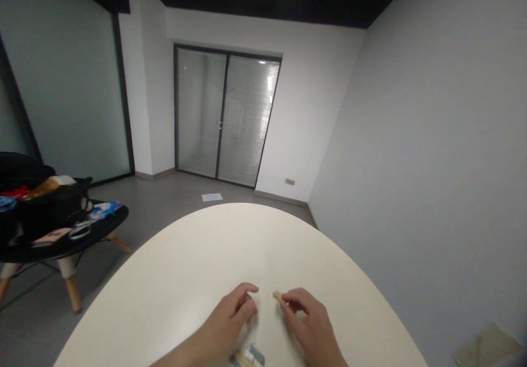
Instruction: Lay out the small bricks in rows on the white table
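Observation:
Between the thumb and forefinger of my right hand point(310, 323) is a small pale yellow piece point(277, 296), its kind too small to make out. The hand is closed on it just above the table. To the left, my left hand point(234, 315) is held with fingers curved and apart, and nothing shows in it. Its fingertips are a short way from the yellow piece, not touching it. Below the hands, at the bottom edge of the view, a small white, yellow and dark grey-blue item point(249, 356) lies partly hidden by my left wrist.
The round cream table point(230, 240) fills the lower middle. At left a black chair point(99, 229) carries a black bag point(49, 207) and several small items. A white sheet point(212, 197) lies on the floor before the glass doors point(224, 120). A wall point(432, 153) runs along the right.

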The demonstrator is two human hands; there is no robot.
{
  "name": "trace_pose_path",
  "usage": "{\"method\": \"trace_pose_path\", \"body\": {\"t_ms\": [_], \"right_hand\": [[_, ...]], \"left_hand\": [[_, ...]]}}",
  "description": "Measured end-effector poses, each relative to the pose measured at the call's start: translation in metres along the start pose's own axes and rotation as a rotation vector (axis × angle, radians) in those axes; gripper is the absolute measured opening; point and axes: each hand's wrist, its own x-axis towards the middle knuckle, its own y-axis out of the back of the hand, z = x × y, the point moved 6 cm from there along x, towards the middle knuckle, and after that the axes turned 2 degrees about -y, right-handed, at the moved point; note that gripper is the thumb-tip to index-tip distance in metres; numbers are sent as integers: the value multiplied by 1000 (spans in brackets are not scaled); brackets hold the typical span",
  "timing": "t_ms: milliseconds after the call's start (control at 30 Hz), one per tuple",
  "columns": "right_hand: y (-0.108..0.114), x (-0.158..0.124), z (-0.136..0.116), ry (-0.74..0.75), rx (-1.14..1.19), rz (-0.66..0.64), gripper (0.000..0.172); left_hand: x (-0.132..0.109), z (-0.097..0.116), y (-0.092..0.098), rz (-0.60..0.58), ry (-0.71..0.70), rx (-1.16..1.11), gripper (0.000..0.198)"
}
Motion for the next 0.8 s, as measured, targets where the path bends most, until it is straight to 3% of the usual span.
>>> {"method": "trace_pose_path", "body": {"t_ms": [167,267,467,700,800], "right_hand": [[42,10,41,-255,-169,244,38],[55,10,58,-323,-252,303,41],[51,12,77,-331,-311,253,38],[44,14,81,-291,-351,245,32],[43,14,81,-277,-354,241,30]], "left_hand": [[1,-7,0,-16,-12,-32,50],[2,-6,-1,-43,-16,-19,46],[-8,6,-3,-114,32,239,28],[-14,33,-17,-341,-102,556,18],[-15,34,-21,-365,-126,611,13]]}}
